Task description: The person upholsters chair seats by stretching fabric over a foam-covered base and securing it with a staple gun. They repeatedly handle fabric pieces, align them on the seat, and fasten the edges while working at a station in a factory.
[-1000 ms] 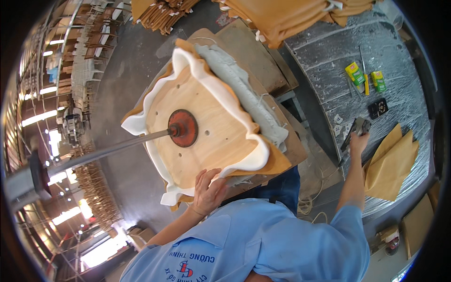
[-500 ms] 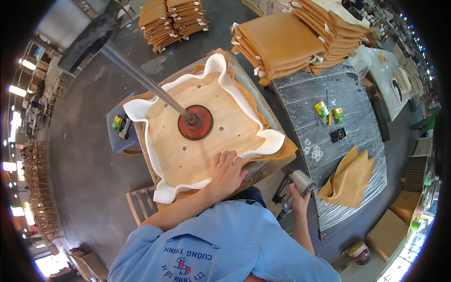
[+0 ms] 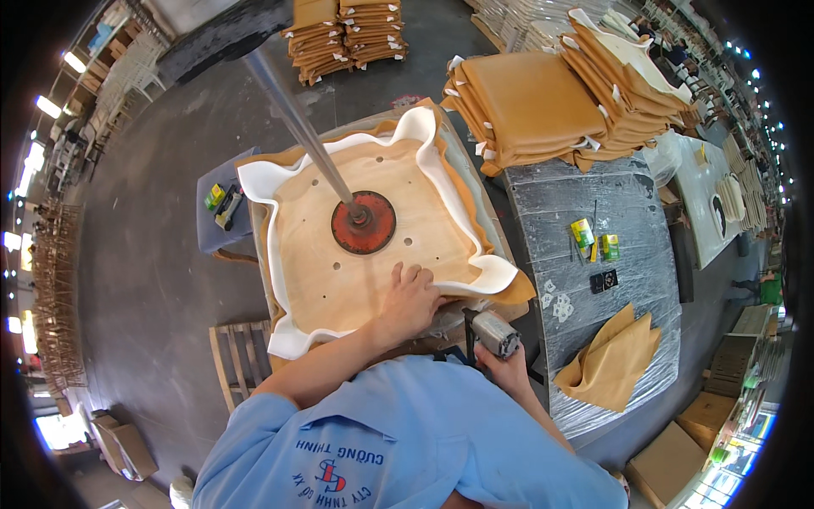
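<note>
A square plywood seat panel point(image 3: 381, 282) lies face up with white foam point(image 3: 271, 240) and tan leather cover point(image 3: 514, 294) curling up round its edges. A round red press plate point(image 3: 373, 229) on a metal rod point(image 3: 309, 136) bears on the panel's middle. My left hand point(image 3: 411, 301) is closed over the near edge of the leather cover, its fingertips over the wood. Just right of it, my right hand point(image 3: 507, 369) is wrapped round a grey staple gun point(image 3: 494, 332), whose nose is close to the panel's near edge. The folded edge beneath my left hand is hidden.
To the right, a plastic-wrapped table point(image 3: 564, 204) holds stacked tan cushions point(image 3: 543, 97), green-yellow boxes point(image 3: 582, 233) and a folded tan leather piece point(image 3: 610, 360). A blue-grey padded stool point(image 3: 212, 229) with another tool stands left. A slatted wooden pallet point(image 3: 233, 356) lies nearer me.
My right hand has brought the staple gun left and up to the panel's near edge. My left hand stays on that edge, its fingers slightly shifted. The whole view has shifted a little.
</note>
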Motion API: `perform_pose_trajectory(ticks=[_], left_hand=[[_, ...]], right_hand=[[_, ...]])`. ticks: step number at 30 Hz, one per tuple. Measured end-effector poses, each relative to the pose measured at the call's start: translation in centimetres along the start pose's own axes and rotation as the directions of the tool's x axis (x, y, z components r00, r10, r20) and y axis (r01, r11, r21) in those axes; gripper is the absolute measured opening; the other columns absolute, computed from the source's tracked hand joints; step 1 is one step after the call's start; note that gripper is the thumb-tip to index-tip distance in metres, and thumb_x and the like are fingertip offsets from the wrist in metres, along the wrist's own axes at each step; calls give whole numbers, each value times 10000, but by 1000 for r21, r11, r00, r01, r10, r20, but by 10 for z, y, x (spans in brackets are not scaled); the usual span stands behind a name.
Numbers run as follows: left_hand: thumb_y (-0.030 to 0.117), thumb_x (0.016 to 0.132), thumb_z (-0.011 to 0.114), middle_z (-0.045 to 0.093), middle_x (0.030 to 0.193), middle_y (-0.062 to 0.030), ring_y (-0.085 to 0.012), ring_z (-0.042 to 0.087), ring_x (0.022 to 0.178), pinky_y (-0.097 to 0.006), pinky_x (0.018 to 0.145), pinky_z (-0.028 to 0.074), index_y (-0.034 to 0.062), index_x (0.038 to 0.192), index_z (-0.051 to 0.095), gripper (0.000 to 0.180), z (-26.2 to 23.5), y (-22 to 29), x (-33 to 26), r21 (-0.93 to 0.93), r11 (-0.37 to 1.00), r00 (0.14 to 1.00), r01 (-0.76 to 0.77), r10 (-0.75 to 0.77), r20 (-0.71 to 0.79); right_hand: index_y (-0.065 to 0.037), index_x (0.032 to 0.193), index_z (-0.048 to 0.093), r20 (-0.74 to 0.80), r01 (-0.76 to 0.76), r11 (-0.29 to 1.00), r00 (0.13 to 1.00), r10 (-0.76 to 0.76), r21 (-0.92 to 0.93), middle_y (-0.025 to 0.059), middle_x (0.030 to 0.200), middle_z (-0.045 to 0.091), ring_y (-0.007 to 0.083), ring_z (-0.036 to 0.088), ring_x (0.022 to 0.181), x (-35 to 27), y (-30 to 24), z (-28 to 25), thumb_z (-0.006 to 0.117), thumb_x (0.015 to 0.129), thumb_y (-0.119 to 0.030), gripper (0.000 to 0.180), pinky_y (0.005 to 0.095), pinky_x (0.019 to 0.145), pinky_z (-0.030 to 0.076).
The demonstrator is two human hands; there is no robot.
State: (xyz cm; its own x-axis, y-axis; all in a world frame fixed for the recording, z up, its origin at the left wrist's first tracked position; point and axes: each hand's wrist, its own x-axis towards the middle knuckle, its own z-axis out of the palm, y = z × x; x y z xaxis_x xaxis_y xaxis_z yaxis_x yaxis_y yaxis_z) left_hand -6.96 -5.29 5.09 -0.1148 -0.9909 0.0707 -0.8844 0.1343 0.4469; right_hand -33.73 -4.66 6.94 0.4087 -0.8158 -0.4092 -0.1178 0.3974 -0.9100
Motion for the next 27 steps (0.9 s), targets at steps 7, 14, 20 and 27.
perform_pose_trajectory(ticks=[7,14,20,27], left_hand=[[282,924,728,562,1250,-118,-333,431,1340,-668,1234,191,52,907,780,237,-1,-22,12,-177,975,991,134,-136,1],[318,923,718,552,1292,-105,-321,395,1389,-660,1252,156,67,905,797,264,15,-32,8,-280,945,977,168,-197,-79],[293,917,716,545,1298,-99,-315,404,1375,-656,1254,156,68,903,796,240,24,-36,9,-327,932,971,159,-207,-119],[320,919,711,533,1383,-100,-356,347,1472,-661,1261,113,35,991,784,303,25,-39,0,-184,973,981,141,-163,-109]], right_hand=[[-13,1404,599,7,-93,982,995,96,-167,41,918,699,95,632,656,37,-31,22,804,935,-201,545,275,578,523],[-6,1068,716,-22,-233,920,971,238,-315,24,743,668,107,608,558,69,-64,48,803,931,-235,281,284,514,489],[-13,1115,677,-47,-248,859,966,254,-449,12,745,629,109,571,512,87,-62,57,790,938,-178,267,280,456,452],[-16,1155,659,-60,-284,815,954,295,-506,13,771,631,101,543,482,97,-70,71,803,922,-148,305,282,416,428]])
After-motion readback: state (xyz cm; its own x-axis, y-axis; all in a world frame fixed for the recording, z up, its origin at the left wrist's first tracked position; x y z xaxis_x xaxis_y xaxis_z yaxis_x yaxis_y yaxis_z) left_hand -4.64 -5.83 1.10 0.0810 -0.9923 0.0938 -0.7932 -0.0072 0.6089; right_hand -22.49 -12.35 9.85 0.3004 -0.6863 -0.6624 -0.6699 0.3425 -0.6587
